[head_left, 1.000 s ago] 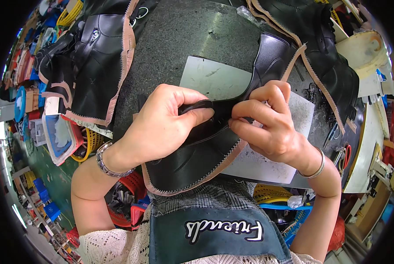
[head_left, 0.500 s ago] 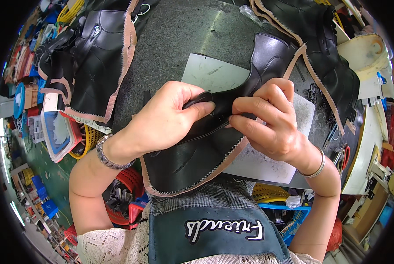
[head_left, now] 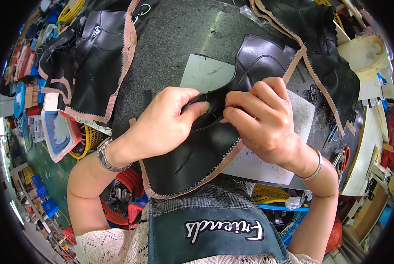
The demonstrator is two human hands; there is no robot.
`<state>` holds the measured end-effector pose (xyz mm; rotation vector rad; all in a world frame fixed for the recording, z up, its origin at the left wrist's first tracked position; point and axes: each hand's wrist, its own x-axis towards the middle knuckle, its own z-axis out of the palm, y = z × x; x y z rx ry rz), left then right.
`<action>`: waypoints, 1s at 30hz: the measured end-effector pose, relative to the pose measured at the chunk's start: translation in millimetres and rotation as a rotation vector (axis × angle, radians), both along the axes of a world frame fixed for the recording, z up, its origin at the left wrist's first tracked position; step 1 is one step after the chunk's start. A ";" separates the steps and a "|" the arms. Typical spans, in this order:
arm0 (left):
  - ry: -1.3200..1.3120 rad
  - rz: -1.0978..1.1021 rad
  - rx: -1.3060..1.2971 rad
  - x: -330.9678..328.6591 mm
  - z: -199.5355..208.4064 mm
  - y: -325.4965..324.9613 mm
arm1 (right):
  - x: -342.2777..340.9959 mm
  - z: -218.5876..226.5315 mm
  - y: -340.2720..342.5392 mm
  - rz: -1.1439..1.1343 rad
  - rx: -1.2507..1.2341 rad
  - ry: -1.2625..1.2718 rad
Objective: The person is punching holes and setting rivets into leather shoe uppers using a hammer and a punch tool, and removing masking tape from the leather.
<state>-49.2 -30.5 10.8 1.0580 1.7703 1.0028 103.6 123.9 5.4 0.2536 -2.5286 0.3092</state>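
Note:
A black leather boot upper [head_left: 186, 163] with a pinkish-tan zigzag edge lies across the table in front of me, its far end reaching up and to the right. My left hand [head_left: 161, 123] pinches a folded black edge between thumb and fingers near its middle. Close beside it, the curled fingers of my right hand [head_left: 267, 121] grip the same upper at a seam. A small gap separates the two hands. Whatever lies inside the right fingertips is hidden. Beneath the leather is a pale cutting sheet [head_left: 205, 70].
More black boot uppers lie on the grey tabletop [head_left: 170, 44]: a stack on the left [head_left: 96, 66] and a stack on the right [head_left: 315, 39]. Red-handled scissors [head_left: 346, 156] rest at the right edge. A yellow basket [head_left: 91, 141] and a red basket [head_left: 133, 178] stand below table height.
Both hands have shifted slightly left, still gripping the upper. Its far part has spread flatter and further left, showing more of the curved stitching.

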 end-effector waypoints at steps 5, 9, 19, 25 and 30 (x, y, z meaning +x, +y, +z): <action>-0.080 0.040 0.048 -0.6 -2.3 0.1 | 0.7 -2.8 2.2 0.020 -0.011 0.030; -0.164 -0.011 -0.028 -3.7 11.1 0.1 | 3.1 -3.8 3.3 0.051 -0.027 0.067; 0.065 -0.031 -0.004 -0.4 8.1 -0.7 | -2.5 -8.6 5.2 0.175 -0.060 0.113; -0.079 -0.032 -0.077 -2.8 16.3 0.3 | -5.0 -2.5 7.6 0.170 -0.095 0.028; -0.136 -0.023 -0.053 -2.7 11.8 0.7 | -6.9 -3.8 9.9 0.222 -0.099 0.024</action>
